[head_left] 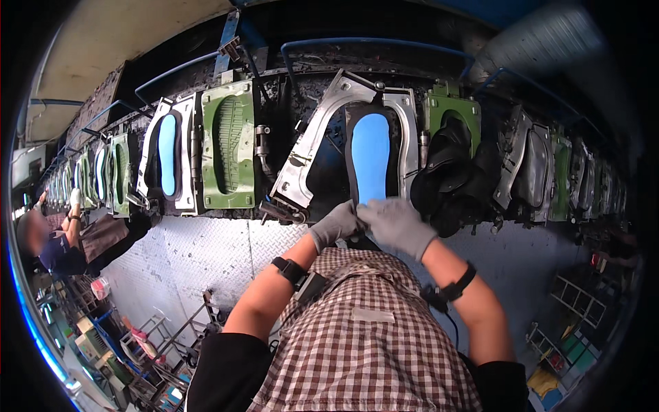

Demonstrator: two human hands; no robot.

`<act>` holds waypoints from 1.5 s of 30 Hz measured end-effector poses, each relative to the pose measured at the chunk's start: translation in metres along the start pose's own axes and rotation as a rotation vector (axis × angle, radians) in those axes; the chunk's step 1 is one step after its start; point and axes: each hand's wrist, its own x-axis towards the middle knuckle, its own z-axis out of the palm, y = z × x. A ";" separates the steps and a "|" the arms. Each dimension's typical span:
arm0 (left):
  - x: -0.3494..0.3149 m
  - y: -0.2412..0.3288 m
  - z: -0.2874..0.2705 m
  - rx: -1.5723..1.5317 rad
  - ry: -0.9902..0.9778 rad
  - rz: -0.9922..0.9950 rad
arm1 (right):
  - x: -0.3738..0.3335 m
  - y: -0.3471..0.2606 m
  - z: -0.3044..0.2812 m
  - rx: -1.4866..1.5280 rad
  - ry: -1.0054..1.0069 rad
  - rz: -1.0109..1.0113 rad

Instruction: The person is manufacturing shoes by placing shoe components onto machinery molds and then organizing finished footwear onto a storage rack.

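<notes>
A blue sole-shaped piece [371, 147] with a black border lies lengthwise between the spread silver halves of a metal mould [307, 147]. At its near end my two grey-gloved hands meet, almost touching. My left hand [336, 225] has its fingers pinched together beside the lower left edge of the piece. Closed fingers of my right hand [397, 225] cover the near tip of the blue piece. What either hand pinches is hidden by the gloves.
A green mould plate [229, 147] with tread grooves stands to the left, beside another mould with a blue piece [167, 154]. Black bulky material [449, 182] hangs over a green plate at right. A co-worker [65, 237] stands far left. Metal floor plates [192, 264] run below.
</notes>
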 end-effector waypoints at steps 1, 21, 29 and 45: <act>-0.005 0.008 0.000 -0.052 -0.039 -0.285 | -0.015 -0.001 0.014 -0.059 -0.011 -0.056; 0.047 0.015 -0.034 -0.637 0.303 -0.053 | 0.009 -0.005 0.051 0.360 0.627 0.570; 0.109 0.051 -0.036 -0.529 0.454 -0.076 | 0.048 0.028 0.024 0.487 0.940 0.314; 0.137 0.139 0.083 0.872 0.260 0.145 | -0.145 0.122 -0.013 0.273 0.843 0.791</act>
